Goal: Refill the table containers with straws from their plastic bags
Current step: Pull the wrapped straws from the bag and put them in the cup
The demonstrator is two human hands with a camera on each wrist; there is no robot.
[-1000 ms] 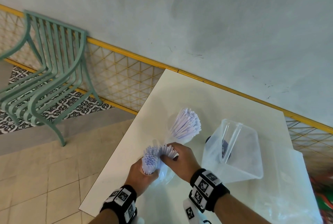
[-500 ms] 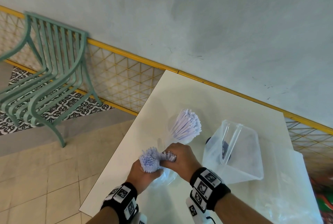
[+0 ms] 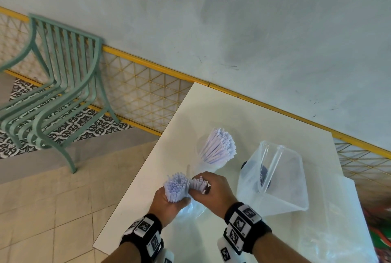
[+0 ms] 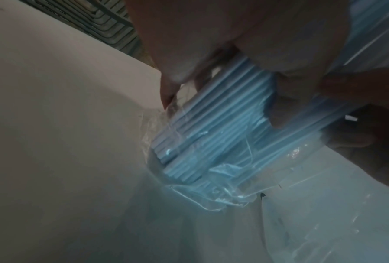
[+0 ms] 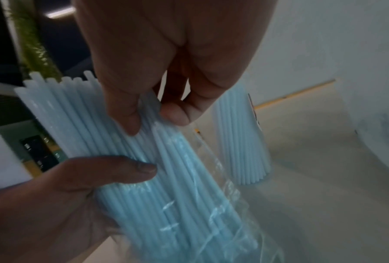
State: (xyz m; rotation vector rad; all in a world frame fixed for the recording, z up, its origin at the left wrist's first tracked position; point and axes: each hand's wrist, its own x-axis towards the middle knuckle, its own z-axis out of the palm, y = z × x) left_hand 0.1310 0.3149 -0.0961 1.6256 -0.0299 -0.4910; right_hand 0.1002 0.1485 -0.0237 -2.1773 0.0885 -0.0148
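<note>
Left hand grips bagged straw bundle near bench left edge; right hand pinches several straws.

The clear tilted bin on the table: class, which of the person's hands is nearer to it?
Right. The right hand grips straws just left of the clear bin; the left hand holds the bundle farther left.

On the bench, the cup of straws stands left of the tipped container. Nearer than the cup, both hands hold the bagged straws. The chair stands far left of the cup, off the bench.
</note>
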